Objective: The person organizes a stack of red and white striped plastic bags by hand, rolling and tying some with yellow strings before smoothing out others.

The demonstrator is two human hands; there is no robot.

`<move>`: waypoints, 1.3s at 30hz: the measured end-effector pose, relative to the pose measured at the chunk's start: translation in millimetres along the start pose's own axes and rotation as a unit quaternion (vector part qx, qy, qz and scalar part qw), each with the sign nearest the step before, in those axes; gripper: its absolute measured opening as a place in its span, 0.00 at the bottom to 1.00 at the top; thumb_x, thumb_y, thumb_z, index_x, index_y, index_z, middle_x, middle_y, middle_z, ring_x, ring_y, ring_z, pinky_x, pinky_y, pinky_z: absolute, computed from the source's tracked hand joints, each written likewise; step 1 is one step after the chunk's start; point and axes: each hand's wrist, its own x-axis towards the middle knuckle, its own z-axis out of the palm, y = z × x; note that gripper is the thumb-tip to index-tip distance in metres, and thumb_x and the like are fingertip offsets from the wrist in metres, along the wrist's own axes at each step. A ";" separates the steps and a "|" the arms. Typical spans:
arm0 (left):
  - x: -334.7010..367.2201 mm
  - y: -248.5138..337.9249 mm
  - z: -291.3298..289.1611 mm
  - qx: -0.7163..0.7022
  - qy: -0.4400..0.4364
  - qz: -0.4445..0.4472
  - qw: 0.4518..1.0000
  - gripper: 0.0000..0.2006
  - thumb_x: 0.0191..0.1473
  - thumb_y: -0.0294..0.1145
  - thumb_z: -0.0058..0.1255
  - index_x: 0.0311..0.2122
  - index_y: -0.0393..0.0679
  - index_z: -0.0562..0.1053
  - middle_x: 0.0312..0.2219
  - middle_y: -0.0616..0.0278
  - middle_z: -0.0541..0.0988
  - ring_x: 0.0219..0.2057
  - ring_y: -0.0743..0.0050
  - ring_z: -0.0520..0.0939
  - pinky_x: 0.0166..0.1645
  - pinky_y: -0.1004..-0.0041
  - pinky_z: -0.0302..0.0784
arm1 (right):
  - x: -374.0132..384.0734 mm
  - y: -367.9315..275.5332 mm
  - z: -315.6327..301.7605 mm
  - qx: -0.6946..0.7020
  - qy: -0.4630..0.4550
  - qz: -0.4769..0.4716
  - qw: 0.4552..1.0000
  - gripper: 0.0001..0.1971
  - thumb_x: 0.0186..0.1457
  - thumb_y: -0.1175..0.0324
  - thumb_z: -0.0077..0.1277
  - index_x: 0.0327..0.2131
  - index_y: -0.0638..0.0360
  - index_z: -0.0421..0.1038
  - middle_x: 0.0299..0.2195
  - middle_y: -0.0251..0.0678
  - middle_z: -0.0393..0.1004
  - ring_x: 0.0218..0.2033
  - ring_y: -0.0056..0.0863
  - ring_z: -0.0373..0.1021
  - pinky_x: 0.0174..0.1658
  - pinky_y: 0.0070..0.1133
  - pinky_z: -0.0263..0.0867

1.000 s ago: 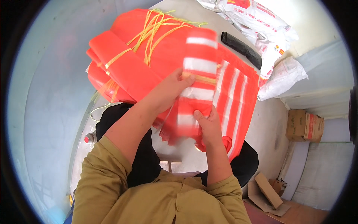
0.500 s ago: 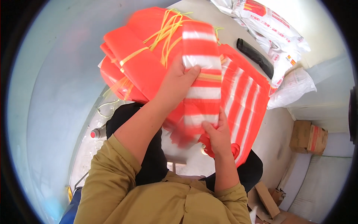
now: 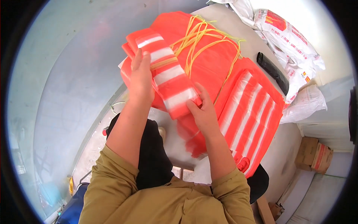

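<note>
Both hands are on a folded bundle of red-and-white striped plastic bags (image 3: 169, 77) with a tan band round its middle. My left hand (image 3: 141, 76) grips its left long edge near the band, closed on it. At the lower right end, my right hand (image 3: 203, 114) pinches the bundle, thumb on top and the other fingers partly hidden. The bundle is held tilted above a pile of red plastic bags (image 3: 212, 63). Loose yellow ties (image 3: 195, 39) lie across that pile. To the right, flat striped bags (image 3: 248, 115) are spread out, with a twisted red piece (image 3: 243, 163) at their near corner.
A black roll (image 3: 272, 72) lies on the table (image 3: 242, 28) right of the pile. White printed sacks (image 3: 291, 33) stand at the far right. Cardboard boxes (image 3: 313, 155) are on the floor to the right. A pale wall (image 3: 59, 86) curves along the left.
The bundle has moved left in both hands and tilted from nearly upright to a slant. The banded red fold at the left is now mostly hidden behind it. The view has shifted slightly.
</note>
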 end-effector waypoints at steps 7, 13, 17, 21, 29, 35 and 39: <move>-11.7 -24.9 11.1 0.695 -0.096 0.315 0.639 0.24 0.55 0.43 0.59 0.57 0.55 0.76 0.68 0.52 0.61 0.71 0.38 0.51 0.67 0.33 0.51 | -9.3 -11.7 -4.9 -0.255 0.093 -0.156 0.950 0.22 0.58 0.70 0.56 0.57 0.58 0.71 0.62 0.49 0.64 0.59 0.45 0.66 0.59 0.34 0.64; -10.7 -35.2 4.9 0.741 -0.124 0.252 0.610 0.23 0.54 0.48 0.59 0.56 0.56 0.77 0.66 0.55 0.65 0.71 0.39 0.51 0.66 0.26 0.47 | -15.4 3.9 10.1 -0.469 0.047 -0.317 0.823 0.28 0.53 0.60 0.63 0.57 0.54 0.72 0.65 0.47 0.60 0.63 0.55 0.57 0.62 0.46 0.57; -10.7 -35.3 8.2 0.751 -0.111 0.256 0.598 0.24 0.55 0.48 0.58 0.56 0.57 0.77 0.66 0.55 0.65 0.71 0.40 0.51 0.66 0.25 0.45 | 1.4 17.8 -3.8 -0.472 0.048 -0.297 0.829 0.30 0.54 0.56 0.61 0.59 0.53 0.70 0.66 0.47 0.59 0.63 0.57 0.56 0.62 0.49 0.55; -8.9 -36.7 7.3 0.774 -0.076 0.275 0.565 0.24 0.55 0.50 0.59 0.56 0.59 0.77 0.66 0.57 0.66 0.71 0.39 0.53 0.66 0.27 0.47 | 4.9 13.3 -13.1 -0.497 0.017 -0.261 0.827 0.32 0.56 0.54 0.58 0.62 0.52 0.66 0.67 0.46 0.58 0.65 0.56 0.54 0.65 0.49 0.51; -9.8 -41.3 10.3 0.780 -0.069 0.287 0.552 0.22 0.55 0.50 0.57 0.54 0.57 0.78 0.65 0.56 0.66 0.71 0.38 0.52 0.68 0.28 0.46 | -28.0 -2.4 -94.1 -0.454 0.078 -0.115 0.880 0.29 0.63 0.61 0.49 0.66 0.58 0.61 0.70 0.45 0.54 0.71 0.45 0.49 0.72 0.37 0.43; -19.1 -37.2 27.8 0.681 -0.131 0.411 0.593 0.19 0.51 0.35 0.62 0.51 0.51 0.79 0.56 0.56 0.75 0.66 0.43 0.64 0.63 0.32 0.58 | -67.4 28.0 -182.6 -0.432 0.183 0.023 0.883 0.31 0.63 0.60 0.49 0.67 0.58 0.59 0.71 0.48 0.50 0.73 0.46 0.45 0.73 0.38 0.42; -33.5 -50.9 49.1 0.604 -0.243 0.460 0.604 0.18 0.50 0.35 0.62 0.48 0.46 0.78 0.54 0.56 0.76 0.63 0.45 0.69 0.65 0.44 0.62 | -75.1 58.8 -184.0 -0.634 0.180 0.017 0.752 0.33 0.62 0.55 0.49 0.67 0.57 0.60 0.72 0.47 0.48 0.73 0.47 0.42 0.73 0.44 0.38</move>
